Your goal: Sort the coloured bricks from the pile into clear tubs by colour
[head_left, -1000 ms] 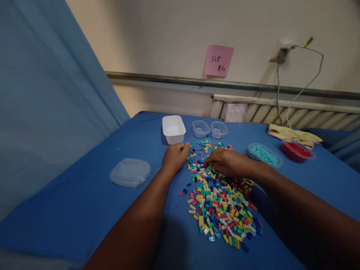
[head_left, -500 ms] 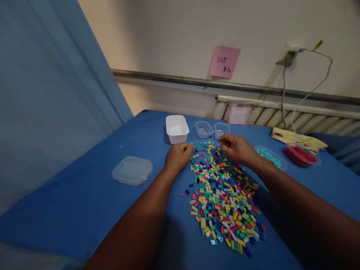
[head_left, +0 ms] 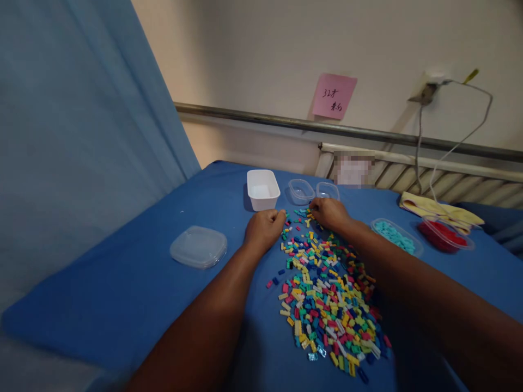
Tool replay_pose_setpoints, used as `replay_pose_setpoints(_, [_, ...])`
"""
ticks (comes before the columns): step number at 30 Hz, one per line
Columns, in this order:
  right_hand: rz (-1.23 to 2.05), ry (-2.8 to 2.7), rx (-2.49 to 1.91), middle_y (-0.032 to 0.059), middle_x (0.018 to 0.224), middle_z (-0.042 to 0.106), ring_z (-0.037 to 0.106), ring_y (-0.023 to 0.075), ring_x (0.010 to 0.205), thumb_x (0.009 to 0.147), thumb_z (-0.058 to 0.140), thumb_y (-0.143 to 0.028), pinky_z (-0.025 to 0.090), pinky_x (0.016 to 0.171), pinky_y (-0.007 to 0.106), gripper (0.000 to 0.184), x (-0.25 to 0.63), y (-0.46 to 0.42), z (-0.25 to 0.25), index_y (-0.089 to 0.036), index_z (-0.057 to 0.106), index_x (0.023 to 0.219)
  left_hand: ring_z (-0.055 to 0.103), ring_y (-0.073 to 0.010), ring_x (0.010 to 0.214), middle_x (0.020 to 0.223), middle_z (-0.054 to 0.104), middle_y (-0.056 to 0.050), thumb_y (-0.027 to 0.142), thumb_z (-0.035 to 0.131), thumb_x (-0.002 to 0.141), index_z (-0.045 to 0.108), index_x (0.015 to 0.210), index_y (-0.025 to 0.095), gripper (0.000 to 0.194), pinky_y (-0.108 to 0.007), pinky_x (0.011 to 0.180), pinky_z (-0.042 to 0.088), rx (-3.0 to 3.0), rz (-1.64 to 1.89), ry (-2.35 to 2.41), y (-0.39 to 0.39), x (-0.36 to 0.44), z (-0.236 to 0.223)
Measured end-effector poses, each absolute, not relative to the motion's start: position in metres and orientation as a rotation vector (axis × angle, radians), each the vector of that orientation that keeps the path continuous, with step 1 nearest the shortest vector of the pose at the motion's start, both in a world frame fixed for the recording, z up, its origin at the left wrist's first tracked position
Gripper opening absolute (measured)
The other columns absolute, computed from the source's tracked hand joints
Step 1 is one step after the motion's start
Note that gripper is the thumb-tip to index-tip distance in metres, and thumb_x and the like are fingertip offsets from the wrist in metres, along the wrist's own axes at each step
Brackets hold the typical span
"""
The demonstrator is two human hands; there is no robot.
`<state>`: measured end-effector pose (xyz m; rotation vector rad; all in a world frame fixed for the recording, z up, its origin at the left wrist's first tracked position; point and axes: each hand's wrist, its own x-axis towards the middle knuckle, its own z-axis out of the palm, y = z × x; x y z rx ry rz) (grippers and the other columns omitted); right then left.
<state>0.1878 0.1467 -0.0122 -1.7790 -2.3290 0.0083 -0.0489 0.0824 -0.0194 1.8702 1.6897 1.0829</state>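
A spread of small colourful building bricks (head_left: 327,305) lies on the blue cloth, narrowing toward its far end. My left hand (head_left: 265,226) rests at the far left edge of the bricks, fingers curled closed; whatever they hold, if anything, is hidden. Across from it, my right hand (head_left: 329,213) is over the far end of the bricks, its fingertips pinched down among them. What sits in that pinch is too small to make out. Just beyond the left hand stands a white tub (head_left: 263,190). Two clear containers, one left (head_left: 301,191) and one right (head_left: 327,190), stand behind the right hand.
Stacked clear lids (head_left: 199,247) lie at the left. To the right are a container of turquoise bricks (head_left: 394,237), a container of red pieces (head_left: 443,235) and a yellow cloth (head_left: 443,211). A radiator (head_left: 392,169), a metal pipe (head_left: 261,116) and a cable (head_left: 420,147) run along the wall.
My right hand has moved left and inward over the far end of the bricks, its fingers lowering among them. My left hand stays beside the bricks. The whole view has shifted slightly.
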Motion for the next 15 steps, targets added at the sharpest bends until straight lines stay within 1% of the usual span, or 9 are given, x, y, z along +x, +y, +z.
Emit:
replay_pose_setpoints(4, [-0.008,-2.322,-1.738,0.0097,0.116,0.081,0.074,0.0263,0.103,0.093,0.060,-0.023,0.052,0.088,0.032,0.034,0.195,0.128,-0.001,-0.021,0.079,0.122,0.040,-0.0140,0.055,0.052,0.037,0.002,0.055,0.050,0.095,0.042,0.054,0.021,0.054,-0.031,0.055,0.018,1.880,1.079,1.689,0.082,-0.050,-0.020])
replay_pose_setpoints(7, [-0.058,-2.293,-1.702,0.0101,0.121,0.079,0.073,0.0273,0.109,0.093,0.057,-0.019,0.052,0.093,0.034,0.036,0.223,0.103,0.012,-0.021,0.078,0.123,0.041,-0.0137,0.055,0.053,0.039,0.002,0.055,0.050,0.095,0.044,0.055,0.020,0.054,-0.030,0.056,0.019,1.907,1.093,1.654,0.083,-0.051,-0.022])
replay_pose_setpoints(11, [-0.241,-2.177,-1.740,0.0112,0.113,0.080,0.075,0.0275,0.099,0.091,0.058,-0.022,0.055,0.088,0.035,0.036,0.291,0.069,0.030,-0.019,0.079,0.119,0.042,-0.0132,0.055,0.053,0.038,0.003,0.055,0.049,0.096,0.045,0.055,0.020,0.053,-0.030,0.056,0.019,1.916,1.122,1.647,0.084,-0.052,-0.022])
replay_pose_setpoints(15, [-0.211,-2.233,-1.883,0.0100,0.105,0.081,0.075,0.0252,0.089,0.089,0.056,-0.021,0.055,0.080,0.034,0.036,0.351,0.045,0.041,-0.018,0.080,0.116,0.041,-0.0130,0.056,0.053,0.038,0.003,0.055,0.050,0.095,0.045,0.055,0.020,0.054,-0.030,0.056,0.019,1.929,1.119,1.650,0.086,-0.051,-0.020])
